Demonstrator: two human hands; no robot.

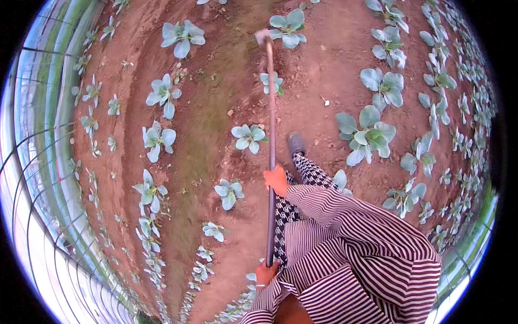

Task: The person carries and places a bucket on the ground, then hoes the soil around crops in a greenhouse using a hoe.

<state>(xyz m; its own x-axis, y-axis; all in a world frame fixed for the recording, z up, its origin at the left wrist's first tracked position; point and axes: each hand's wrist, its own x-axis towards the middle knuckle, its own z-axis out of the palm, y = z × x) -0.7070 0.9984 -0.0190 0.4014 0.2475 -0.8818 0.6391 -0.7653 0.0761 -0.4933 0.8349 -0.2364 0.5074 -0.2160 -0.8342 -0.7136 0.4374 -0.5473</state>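
A long-handled hoe (272, 124) runs upright through the middle of the view. Its blade (263, 36) is at the top, beside a leafy blue-green plant (288, 28). My right hand (277, 181) is wrapped round the middle of the handle. Lower down, my left hand (266, 274) grips the handle near its rear end. A small plant (271, 82) lies partly behind the handle, and another (249, 138) grows just left of it. Whether the blade touches the soil is hard to tell.
Rows of similar plants (367, 135) stand in reddish-brown soil on both sides. A greenish strip of ground (208, 116) runs left of the hoe. My shoe (295, 144) is right of the handle. Curved thin bars (38, 135) and pale sheeting line the left edge.
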